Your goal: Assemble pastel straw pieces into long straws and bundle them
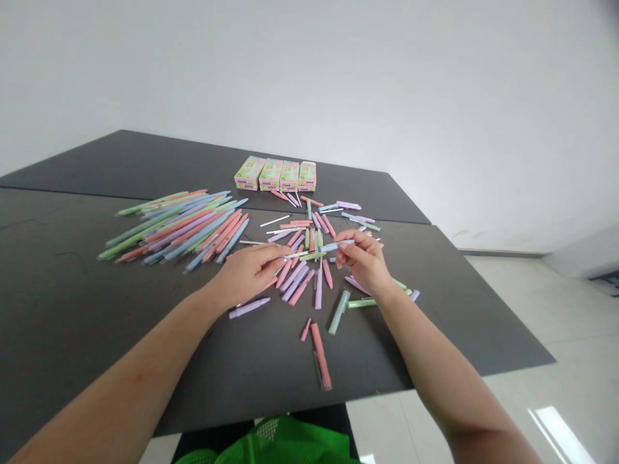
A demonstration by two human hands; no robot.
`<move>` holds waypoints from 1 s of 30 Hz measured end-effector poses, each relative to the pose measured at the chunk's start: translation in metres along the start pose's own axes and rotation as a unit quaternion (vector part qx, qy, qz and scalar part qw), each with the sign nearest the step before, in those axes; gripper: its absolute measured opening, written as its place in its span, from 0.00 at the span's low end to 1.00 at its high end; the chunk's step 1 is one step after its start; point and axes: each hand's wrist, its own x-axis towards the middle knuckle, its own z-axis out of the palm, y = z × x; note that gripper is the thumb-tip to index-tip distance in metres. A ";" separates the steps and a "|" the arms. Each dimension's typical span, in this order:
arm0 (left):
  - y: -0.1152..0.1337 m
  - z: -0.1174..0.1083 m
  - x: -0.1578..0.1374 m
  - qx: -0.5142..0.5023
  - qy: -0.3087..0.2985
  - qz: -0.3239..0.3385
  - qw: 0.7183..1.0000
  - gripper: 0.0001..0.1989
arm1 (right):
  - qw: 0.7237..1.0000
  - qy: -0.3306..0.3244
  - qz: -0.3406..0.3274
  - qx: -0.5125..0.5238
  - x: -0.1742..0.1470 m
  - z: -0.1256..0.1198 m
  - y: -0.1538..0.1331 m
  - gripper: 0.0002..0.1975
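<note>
Between thumb and fingers, my left hand (244, 272) pinches a thin white pen refill (296, 255). My right hand (363, 259) is closed on a light blue pen barrel piece (334, 246). The refill points at the left end of this blue piece; whether its tip is inside, I cannot tell. Under and around both hands lie loose pen parts: purple barrels (293, 278), a green tip piece (312, 256) and several pink pieces. Nearer to me are a red barrel with a clip (321, 357), a small red tip piece (305, 329) and a grey-green barrel (339, 311).
A heap of whole pens (184, 229) in green, blue, red and purple lies at the left. Small pink and green boxes (271, 174) stand in a row at the back. The dark table (97, 309) has a seam across it and ends at the right above a tiled floor.
</note>
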 end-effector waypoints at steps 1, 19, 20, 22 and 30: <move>0.000 0.000 0.000 0.001 -0.001 -0.001 1.000 0.16 | 1.000 0.002 0.008 0.005 0.000 0.001 -0.001 0.09; 0.001 0.002 0.000 0.003 0.005 0.005 1.000 0.15 | 0.998 -0.029 0.050 -0.013 -0.003 0.012 0.004 0.11; 0.001 0.002 0.000 0.004 0.002 0.007 1.000 0.15 | 0.998 -0.032 0.033 -0.051 -0.005 0.014 0.003 0.12; 0.002 0.003 0.000 0.007 0.000 0.012 1.000 0.14 | 0.993 -0.034 -0.001 -0.110 -0.008 0.016 0.003 0.13; 0.005 0.002 0.002 0.015 -0.017 0.028 0.999 0.15 | 0.980 -0.006 -0.052 -0.192 -0.010 0.019 0.008 0.12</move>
